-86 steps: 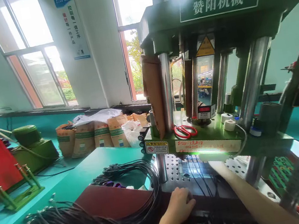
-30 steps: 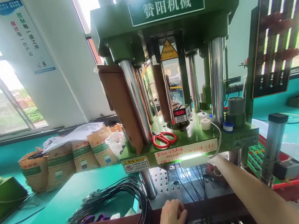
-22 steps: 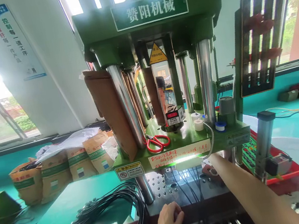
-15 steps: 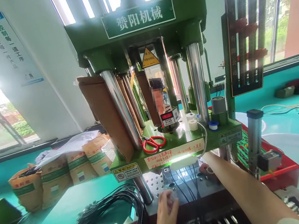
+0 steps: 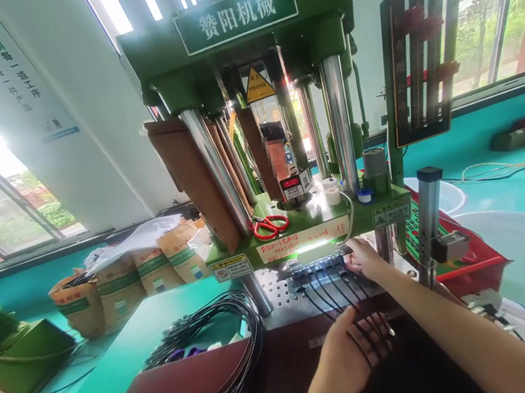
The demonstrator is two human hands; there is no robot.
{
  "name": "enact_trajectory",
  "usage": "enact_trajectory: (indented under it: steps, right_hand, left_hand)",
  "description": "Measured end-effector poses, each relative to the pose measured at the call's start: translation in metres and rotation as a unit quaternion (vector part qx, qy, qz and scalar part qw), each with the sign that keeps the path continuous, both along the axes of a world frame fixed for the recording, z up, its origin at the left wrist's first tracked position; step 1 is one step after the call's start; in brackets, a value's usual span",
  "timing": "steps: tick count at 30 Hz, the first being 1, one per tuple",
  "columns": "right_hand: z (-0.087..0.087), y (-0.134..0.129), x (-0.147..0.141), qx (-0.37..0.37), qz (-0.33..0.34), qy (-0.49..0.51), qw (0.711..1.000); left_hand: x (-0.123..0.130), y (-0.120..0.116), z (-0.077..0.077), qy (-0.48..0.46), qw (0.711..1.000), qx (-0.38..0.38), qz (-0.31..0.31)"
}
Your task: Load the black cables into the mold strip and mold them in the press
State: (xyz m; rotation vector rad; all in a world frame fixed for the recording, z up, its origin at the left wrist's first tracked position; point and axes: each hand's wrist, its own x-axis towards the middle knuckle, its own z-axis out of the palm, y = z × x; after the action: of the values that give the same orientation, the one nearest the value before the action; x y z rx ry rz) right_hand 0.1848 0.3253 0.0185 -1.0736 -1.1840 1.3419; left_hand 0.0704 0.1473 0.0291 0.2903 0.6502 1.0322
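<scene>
Under the green press (image 5: pixel 297 221), a clear mould block (image 5: pixel 318 268) has several black cables (image 5: pixel 333 296) running out toward me. My left hand (image 5: pixel 345 351) is palm up below the block, its fingers curled around those cables. At the block's right end, my right hand (image 5: pixel 363 258) grips a dark handle, partly hidden by the fingers. A perforated metal plate (image 5: pixel 279 292) lies beneath the block.
Red scissors (image 5: pixel 270 225) and white tape (image 5: pixel 332 196) rest on the press ledge. Coiled black cables (image 5: pixel 251 334) lie at left. A metal cylinder post (image 5: pixel 428 214) and red tray (image 5: pixel 476 254) stand at right. A person (image 5: pixel 276 153) is behind the press.
The clear block now shows in front of the press opening, with my right hand at its end. My left hand has moved right and closed around the cables. The view has shifted.
</scene>
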Motion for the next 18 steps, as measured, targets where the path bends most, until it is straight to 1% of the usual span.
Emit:
enact_trajectory:
  steps: [3,5,8,10,12,13,15,18]
  right_hand:
    - [0.004,-0.019,0.000,-0.010,0.009,0.007,1.000]
    - [0.008,-0.031,0.001,-0.013,0.007,0.011,1.000]
    - [0.008,-0.040,0.006,-0.024,-0.008,0.014,1.000]
    - [0.005,-0.043,0.012,-0.034,-0.028,0.016,0.999]
    - [0.002,-0.044,0.019,-0.041,-0.047,0.019,0.998]
    - [0.000,-0.046,0.022,-0.042,-0.053,0.022,0.997]
    - [-0.002,-0.050,0.027,-0.040,-0.056,0.029,0.997]
    - [-0.003,-0.059,0.027,-0.036,-0.054,0.044,0.997]
  left_hand:
    - [0.023,-0.009,-0.008,-0.053,0.999,0.007,-0.002]
    - [0.032,-0.016,-0.009,-0.061,0.998,-0.003,0.003]
    - [0.034,-0.029,0.001,-0.072,0.997,-0.008,-0.011]
    - [0.029,-0.042,0.010,-0.100,0.994,-0.006,-0.039]
    - [0.023,-0.057,0.015,-0.128,0.989,-0.003,-0.076]
    - [0.020,-0.065,0.014,-0.139,0.986,0.004,-0.093]
    - [0.016,-0.080,0.008,-0.145,0.983,0.037,-0.106]
    - [0.016,-0.095,-0.007,-0.120,0.986,0.087,-0.075]
